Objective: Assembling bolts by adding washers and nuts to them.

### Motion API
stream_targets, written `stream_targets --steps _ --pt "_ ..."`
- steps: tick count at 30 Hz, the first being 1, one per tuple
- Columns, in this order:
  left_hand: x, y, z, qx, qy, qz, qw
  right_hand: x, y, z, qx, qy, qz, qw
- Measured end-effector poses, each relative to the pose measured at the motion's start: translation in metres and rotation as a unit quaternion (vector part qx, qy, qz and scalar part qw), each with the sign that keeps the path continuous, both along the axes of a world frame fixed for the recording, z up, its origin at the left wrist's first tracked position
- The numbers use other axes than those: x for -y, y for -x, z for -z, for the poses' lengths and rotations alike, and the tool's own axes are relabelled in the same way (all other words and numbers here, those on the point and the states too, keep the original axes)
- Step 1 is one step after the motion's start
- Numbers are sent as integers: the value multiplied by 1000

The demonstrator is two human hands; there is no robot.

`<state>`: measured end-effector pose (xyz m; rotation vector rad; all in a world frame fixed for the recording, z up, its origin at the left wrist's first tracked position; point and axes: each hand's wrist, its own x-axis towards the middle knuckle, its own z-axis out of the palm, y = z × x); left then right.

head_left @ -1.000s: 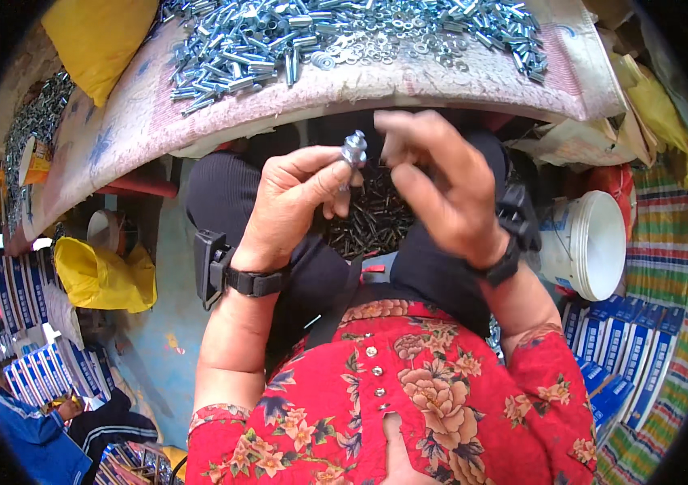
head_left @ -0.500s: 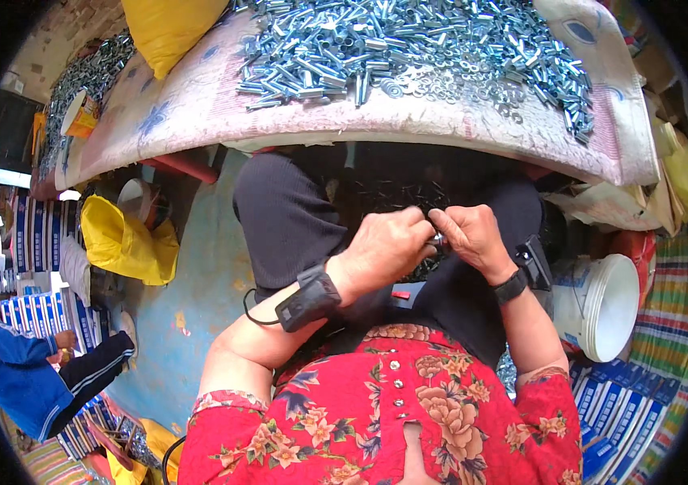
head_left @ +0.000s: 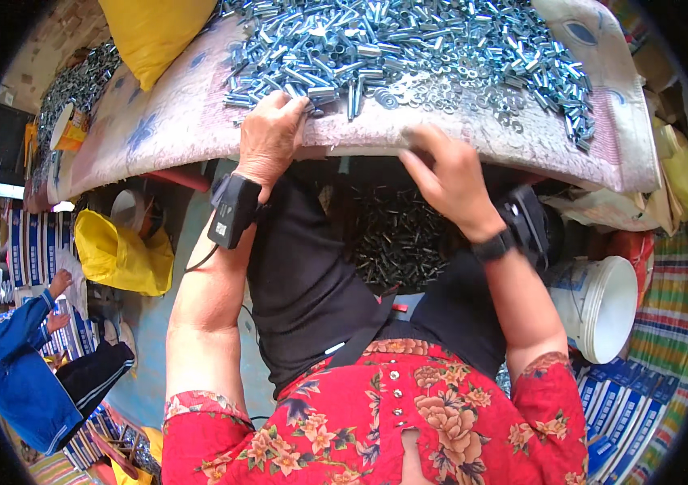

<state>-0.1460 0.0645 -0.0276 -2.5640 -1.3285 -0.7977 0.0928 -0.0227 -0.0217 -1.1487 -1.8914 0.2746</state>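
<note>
My left hand [head_left: 269, 139] reaches to the near edge of a heap of shiny metal sleeves [head_left: 336, 56] on the cloth-covered table. Its fingers are curled together over a sleeve at the fringe of the heap; the fingertips are partly hidden. My right hand [head_left: 450, 179] hangs over the table's front edge, thumb and forefinger apart, blurred at the tips, with nothing visible in it. Beyond it lie many small flat washers [head_left: 433, 90]. Below, between my knees, is a mass of dark bolt-like metal parts [head_left: 400, 238].
A yellow bag [head_left: 154, 36] lies on the table's left, near a small tub [head_left: 71, 128]. A yellow sack [head_left: 122, 255] stands on the floor. To my right are a white bucket [head_left: 606, 311] and blue-white boxes [head_left: 626, 412]. Another person [head_left: 21, 368] sits at left.
My hands were together above my lap, around a small metal part. They have separated: the left went forward to the sleeves, the right rose toward the table edge. The other person's arms lifted.
</note>
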Motion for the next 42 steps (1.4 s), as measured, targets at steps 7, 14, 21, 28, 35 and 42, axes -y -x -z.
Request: stream_targets --steps 7,14,21,28,35,42 --pt "10 -3 2 459 329 3 825 -85 40 -1 199 112 100 968" --pt "-2 9 2 635 426 17 644 -88 45 -2 129 118 116 978" --pt "-23 -8 -16 635 382 12 672 -97 57 7 142 122 218 958" --pt "-56 -18 -35 477 226 67 847 -93 43 11 -174 84 194 962" --pt "-109 -18 -52 621 250 42 741 -95 40 24 -400 87 136 902" --pt "-119 -12 -58 440 53 -5 897 -92 45 30 -359 31 137 923"
